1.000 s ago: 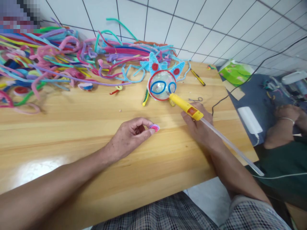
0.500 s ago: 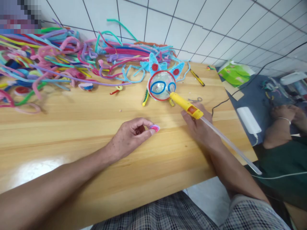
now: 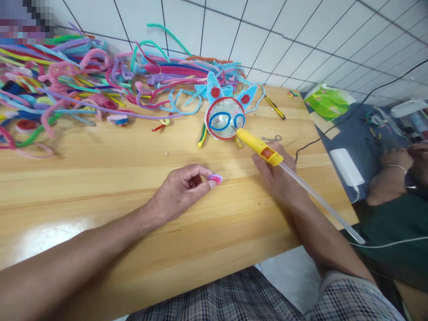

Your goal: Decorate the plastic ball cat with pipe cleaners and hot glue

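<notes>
My left hand [image 3: 185, 189] is closed in a pinch on a small pink and lilac fuzzy disc [image 3: 216, 179], just above or resting on the table [image 3: 214, 214]. Wrapped round a yellow hot glue gun [image 3: 257, 146], my right hand [image 3: 277, 171] is partly hidden under it. A long clear glue stick [image 3: 321, 203] sticks out of its back end. The gun's nozzle overlaps the lower edge of a round clear piece [image 3: 225, 119] with a red rim, two blue loops and blue pointed ears; I cannot tell whether they touch.
Many coloured pipe cleaners [image 3: 83, 89] are heaped along the back left. A yellow cutter knife [image 3: 275, 108], scissors [image 3: 272, 138] and green-yellow-handled pliers [image 3: 202, 136] lie near the round piece. A black cable [image 3: 310, 139] crosses the right edge. Another person's arm [image 3: 388, 178] is at the right.
Both hands, the pink disc and the glue gun look unmoved. The view has shifted very slightly. At the right, the other person's hands have moved a little.
</notes>
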Demonstrator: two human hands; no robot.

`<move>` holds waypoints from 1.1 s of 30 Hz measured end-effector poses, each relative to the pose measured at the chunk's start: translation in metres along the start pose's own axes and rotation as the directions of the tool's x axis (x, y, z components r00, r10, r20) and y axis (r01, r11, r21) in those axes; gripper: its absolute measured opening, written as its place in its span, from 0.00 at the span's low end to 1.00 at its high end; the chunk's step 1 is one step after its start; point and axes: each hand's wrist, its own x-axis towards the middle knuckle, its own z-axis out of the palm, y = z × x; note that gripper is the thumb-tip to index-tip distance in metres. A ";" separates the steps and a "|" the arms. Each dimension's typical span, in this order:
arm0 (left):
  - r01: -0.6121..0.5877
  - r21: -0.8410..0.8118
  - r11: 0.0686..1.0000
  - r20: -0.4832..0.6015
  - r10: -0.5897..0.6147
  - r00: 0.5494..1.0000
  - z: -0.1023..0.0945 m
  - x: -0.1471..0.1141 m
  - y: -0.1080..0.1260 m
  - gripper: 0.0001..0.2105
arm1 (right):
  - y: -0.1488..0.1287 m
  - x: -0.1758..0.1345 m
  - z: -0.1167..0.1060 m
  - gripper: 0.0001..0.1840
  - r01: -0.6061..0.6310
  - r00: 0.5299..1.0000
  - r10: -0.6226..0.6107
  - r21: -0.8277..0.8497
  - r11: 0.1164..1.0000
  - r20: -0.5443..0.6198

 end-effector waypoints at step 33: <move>-0.035 0.051 0.998 0.002 0.035 0.999 -0.001 0.000 -0.004 0.13 | -0.001 -0.004 0.007 0.11 -0.057 0.996 0.061 0.066 0.996 -0.065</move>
